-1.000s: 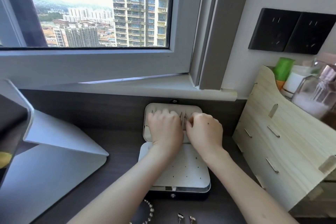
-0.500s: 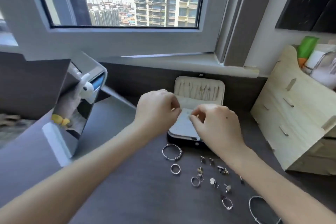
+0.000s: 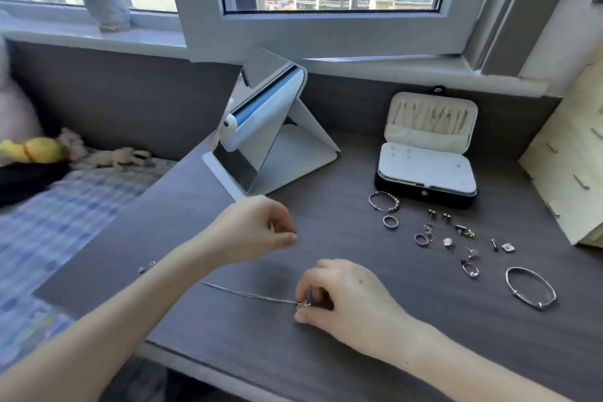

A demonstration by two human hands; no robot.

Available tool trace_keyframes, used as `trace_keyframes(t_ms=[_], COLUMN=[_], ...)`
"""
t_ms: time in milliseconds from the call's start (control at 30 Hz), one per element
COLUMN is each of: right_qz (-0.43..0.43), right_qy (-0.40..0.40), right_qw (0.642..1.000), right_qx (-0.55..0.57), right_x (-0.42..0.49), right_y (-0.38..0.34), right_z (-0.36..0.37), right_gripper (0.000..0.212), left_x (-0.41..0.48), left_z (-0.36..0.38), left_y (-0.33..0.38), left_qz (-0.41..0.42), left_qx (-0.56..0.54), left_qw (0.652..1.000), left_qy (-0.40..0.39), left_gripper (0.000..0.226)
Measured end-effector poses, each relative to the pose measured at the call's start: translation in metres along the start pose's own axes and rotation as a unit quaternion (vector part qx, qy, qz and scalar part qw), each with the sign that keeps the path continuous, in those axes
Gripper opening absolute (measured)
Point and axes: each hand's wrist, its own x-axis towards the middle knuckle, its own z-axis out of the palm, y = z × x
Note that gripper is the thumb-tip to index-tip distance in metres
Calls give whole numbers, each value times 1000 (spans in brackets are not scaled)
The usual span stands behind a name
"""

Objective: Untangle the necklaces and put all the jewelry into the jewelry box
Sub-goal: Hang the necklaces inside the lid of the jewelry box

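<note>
**Right hand pinching the pendant end of one necklace on the desk**

Pinches with the right hand the pendant end of a thin necklace, thumb and forefinger closed on it, low over the desk. From the pinch, one straight chain running to the left, flat on the wood, far end lying free.

Up and left of the grip, the left hand, lifted, fingers curled, thumb against the fingertips. Not possible to tell whether something thin is held there.

Far to the upper right, well apart from the grip, one jewelry box, open, lid upright, with several chains hanging inside the lid.

Between the right hand and the box, loose pieces spread on the desk:
- one beaded bracelet, just beside the box front
- one plain bangle, to the right
- three rings
- about eight earrings, too small to count surely

Behind the left hand, one folding mirror. At the right edge, one wooden organizer.
</note>
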Motion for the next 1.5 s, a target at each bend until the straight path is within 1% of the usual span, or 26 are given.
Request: trace_keyframes(t_ms=[67,133,167,267,367,433,533,733,867,900,967,1000,1100,1167,1200,1233,1267,1333,1367,1400,1433,1467,1500], right_qz=[-5,2,15,54,73,88,102,114,104,101,91,82,39,9,-5,-15,-24,-33,-31,-22,2,35,79], right_qy=[-8,-3,8,39,19,10,8,-15,-13,-11,-6,-1,27,53,68,83,97,110,105,99,98,100,107], right_qw=[1000,1000,998,975,952,937,929,921,922,919,912,906,880,867,864,865,868,877,881,886,894,908,922], right_qx=[-4,27,65,210,296,339,356,372,374,382,401,415,473,496,499,495,486,466,460,452,436,405,365], right_x=[-2,-5,-6,-8,-12,-16,-19,-26,-30,-31,-33,-35,-41,-47,-50,-54,-59,-68,-73,-78,-82,-87,-91], right_y=[-4,-6,-6,-6,-6,-6,-5,-3,-4,-4,-4,-4,-5,-5,-5,-4,-1,5,9,14,19,26,32], right_z=[0,-3,-7,-28,-58,-76,-96,-119,-127,-129,-135,-138,-151,-162,-167,-172,-176,-180,-179,-177,-173,-167,-158], right_gripper=[14,7,4,16,9,7,10,14,15,15,15,15,18,19,22,25,26,25,29,34,39,39,31], left_x=[-9,-16,-19,-23,-25,-25,-22,-15,-11,-10,-8,-7,-3,-1,0,1,2,7,9,11,12,14,15], left_z=[3,4,5,7,11,14,18,26,31,33,37,40,53,60,61,61,59,55,52,48,45,41,37], left_y=[-4,-4,-4,-2,7,15,29,52,64,67,70,71,64,55,52,48,46,42,40,39,38,37,37], left_qz=[16,32,33,32,58,75,91,123,101,89,61,47,28,8,-9,-31,-57,-114,-135,-147,-147,-141,-136], left_qx=[-41,-79,-110,-239,-329,-380,-433,-457,-493,-499,-498,-488,-433,-438,-461,-506,-570,-703,-754,-792,-822,-844,-857], left_qw=[998,993,988,958,925,905,883,875,863,862,865,872,901,899,887,862,820,701,643,592,549,516,497], left_qy=[-45,-82,-99,-153,-183,-177,-159,-103,-39,-22,4,10,20,17,13,7,-1,-13,-16,-21,-24,-24,-22], left_gripper=[8,8,7,8,13,14,14,13,5,7,10,8,8,7,11,13,14,12,9,7,7,9,12])
